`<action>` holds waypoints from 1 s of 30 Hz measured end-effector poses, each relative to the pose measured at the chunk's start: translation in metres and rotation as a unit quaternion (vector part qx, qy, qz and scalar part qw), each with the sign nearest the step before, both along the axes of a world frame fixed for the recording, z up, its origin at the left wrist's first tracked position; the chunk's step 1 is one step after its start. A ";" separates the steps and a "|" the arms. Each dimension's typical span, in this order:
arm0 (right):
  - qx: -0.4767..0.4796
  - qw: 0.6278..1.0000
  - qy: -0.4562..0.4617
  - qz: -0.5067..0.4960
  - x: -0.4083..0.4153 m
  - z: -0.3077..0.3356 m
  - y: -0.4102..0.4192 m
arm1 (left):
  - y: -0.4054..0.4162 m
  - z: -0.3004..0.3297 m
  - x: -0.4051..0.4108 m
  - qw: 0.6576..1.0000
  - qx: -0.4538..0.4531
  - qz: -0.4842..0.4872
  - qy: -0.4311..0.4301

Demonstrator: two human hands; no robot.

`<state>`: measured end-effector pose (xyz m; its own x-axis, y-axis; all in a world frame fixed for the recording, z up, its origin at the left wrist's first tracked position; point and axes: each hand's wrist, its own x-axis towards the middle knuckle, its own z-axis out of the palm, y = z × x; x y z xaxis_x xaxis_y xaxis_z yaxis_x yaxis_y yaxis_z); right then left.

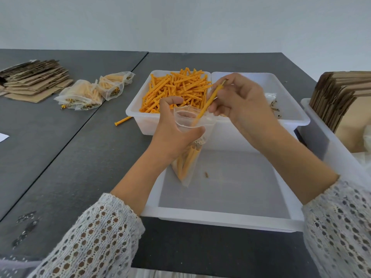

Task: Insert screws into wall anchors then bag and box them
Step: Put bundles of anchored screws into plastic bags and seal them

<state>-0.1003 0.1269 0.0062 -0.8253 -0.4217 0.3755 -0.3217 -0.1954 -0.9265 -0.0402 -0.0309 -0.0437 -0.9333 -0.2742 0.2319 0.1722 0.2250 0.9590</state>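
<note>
- My left hand [172,127] hides part of the clear bag [187,149] it grips.
- My right hand [241,101] pinches an orange anchor [208,102], its lower tip inside the bag's mouth.

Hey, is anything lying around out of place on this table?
Yes: one orange anchor lies loose on the dark table, left of the full bin, and a small screw sits alone in the near tray.
</note>
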 end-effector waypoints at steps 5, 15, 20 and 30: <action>0.190 0.976 0.109 -0.008 0.010 -0.014 -0.015 | 0.001 -0.002 0.000 1.000 0.009 -0.010 0.009; 0.308 0.935 0.169 -0.057 0.010 -0.010 0.003 | -0.003 -0.005 -0.004 1.000 -0.024 0.009 0.017; 0.472 0.872 0.116 0.057 0.005 -0.023 0.011 | -0.001 -0.004 0.000 1.000 0.003 -0.015 0.007; 0.450 0.877 0.167 0.013 -0.001 -0.009 0.027 | -0.012 0.017 0.011 0.976 -0.191 -0.094 -0.055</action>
